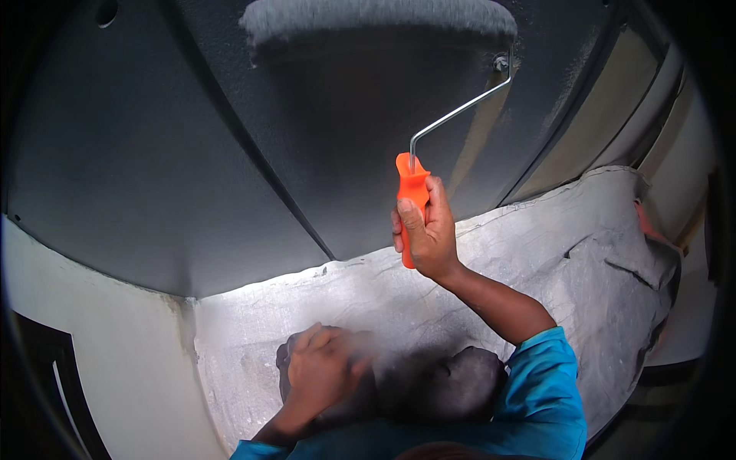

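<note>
My right hand (426,230) is closed around the orange handle of a paint roller (413,185). From the handle a bent metal rod (458,113) runs up to the wide, fluffy grey roller sleeve (376,19) at the top of the view. The sleeve lies against a dark grey wall surface (345,115), its top partly cut off by the picture's edge. Low in the view, my left hand (326,368) rests on my dark-clothed knee, fingers laid over it and slightly blurred. No object shows in that hand.
Dark grooves (249,146) divide the grey surface into panels. Beige unpainted strips (583,115) show at the right. A wrinkled whitish sheet (537,238) covers the floor along the wall's foot. A pale wall (107,330) stands at the left, with a dark frame (57,391) beside it.
</note>
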The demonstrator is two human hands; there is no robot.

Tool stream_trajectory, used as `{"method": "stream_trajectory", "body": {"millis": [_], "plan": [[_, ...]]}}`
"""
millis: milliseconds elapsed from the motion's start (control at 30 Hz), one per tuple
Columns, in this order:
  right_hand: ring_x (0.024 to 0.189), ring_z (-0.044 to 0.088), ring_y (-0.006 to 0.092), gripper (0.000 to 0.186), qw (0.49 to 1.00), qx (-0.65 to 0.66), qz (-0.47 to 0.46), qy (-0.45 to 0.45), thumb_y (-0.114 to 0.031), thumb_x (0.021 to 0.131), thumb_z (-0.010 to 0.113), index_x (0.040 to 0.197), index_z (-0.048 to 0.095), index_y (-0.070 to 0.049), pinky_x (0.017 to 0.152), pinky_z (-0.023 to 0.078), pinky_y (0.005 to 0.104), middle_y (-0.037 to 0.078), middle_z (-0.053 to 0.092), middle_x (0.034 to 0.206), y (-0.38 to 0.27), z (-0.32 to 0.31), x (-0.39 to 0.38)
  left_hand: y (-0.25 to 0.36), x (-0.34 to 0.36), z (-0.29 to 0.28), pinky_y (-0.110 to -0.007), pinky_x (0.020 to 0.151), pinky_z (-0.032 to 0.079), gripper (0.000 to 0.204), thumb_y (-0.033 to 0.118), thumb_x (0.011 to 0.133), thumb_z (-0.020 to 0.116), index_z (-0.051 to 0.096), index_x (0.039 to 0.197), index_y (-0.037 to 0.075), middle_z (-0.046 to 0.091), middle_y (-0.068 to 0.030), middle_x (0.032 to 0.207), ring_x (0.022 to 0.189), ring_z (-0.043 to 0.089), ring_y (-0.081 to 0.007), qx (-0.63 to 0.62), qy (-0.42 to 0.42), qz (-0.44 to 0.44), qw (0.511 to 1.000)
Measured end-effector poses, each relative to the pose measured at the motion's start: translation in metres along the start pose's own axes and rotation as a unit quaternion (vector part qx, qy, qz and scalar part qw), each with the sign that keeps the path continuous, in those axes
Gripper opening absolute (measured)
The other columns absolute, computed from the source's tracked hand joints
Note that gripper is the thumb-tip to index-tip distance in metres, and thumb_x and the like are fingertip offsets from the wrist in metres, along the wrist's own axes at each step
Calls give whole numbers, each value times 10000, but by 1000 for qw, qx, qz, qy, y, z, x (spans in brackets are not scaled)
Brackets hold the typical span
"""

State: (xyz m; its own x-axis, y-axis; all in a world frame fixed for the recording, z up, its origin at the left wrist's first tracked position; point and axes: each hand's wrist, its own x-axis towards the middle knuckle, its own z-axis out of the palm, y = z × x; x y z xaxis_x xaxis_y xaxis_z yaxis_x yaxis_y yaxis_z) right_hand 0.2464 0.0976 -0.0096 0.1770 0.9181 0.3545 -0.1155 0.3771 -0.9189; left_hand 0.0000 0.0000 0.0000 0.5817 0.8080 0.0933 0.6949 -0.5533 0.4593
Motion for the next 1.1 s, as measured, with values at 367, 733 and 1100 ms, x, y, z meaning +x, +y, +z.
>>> {"method": "stream_trajectory", "body": {"millis": [367, 733, 1100], "plan": [[713, 582, 96, 363, 980, -74, 184, 30, -209, 1035, 582, 1316, 475, -7, 659, 487, 300, 55, 609, 829, 160, -25, -141, 5, -1, -2, -516, 1067, 464, 268, 252, 756, 876, 747, 964, 144, 751, 8, 983, 1011, 702, -213, 11, 22, -15, 1000], [883, 706, 392, 346, 939, -210, 266, 58, -261, 1025, 575, 1295, 508, -56, 778, 526, 452, 224, 687, 938, 242, -47, -223, 7, 5, -3, -414, 1120, 411, 270, 251, 756, 879, 759, 970, 140, 775, 82, 979, 1076, 686, -139, 43, 0, -21, 999], [725, 698, 336, 364, 891, -206, 403, 30, -341, 1032, 561, 1272, 527, -70, 669, 528, 442, 177, 663, 808, 249, -67, -233, 5, 12, 7, -464, 1067, 446, 288, 239, 775, 869, 770, 1024, 134, 776, 41, 934, 1057, 694, -196, 34, 3, -4, 999]]}}
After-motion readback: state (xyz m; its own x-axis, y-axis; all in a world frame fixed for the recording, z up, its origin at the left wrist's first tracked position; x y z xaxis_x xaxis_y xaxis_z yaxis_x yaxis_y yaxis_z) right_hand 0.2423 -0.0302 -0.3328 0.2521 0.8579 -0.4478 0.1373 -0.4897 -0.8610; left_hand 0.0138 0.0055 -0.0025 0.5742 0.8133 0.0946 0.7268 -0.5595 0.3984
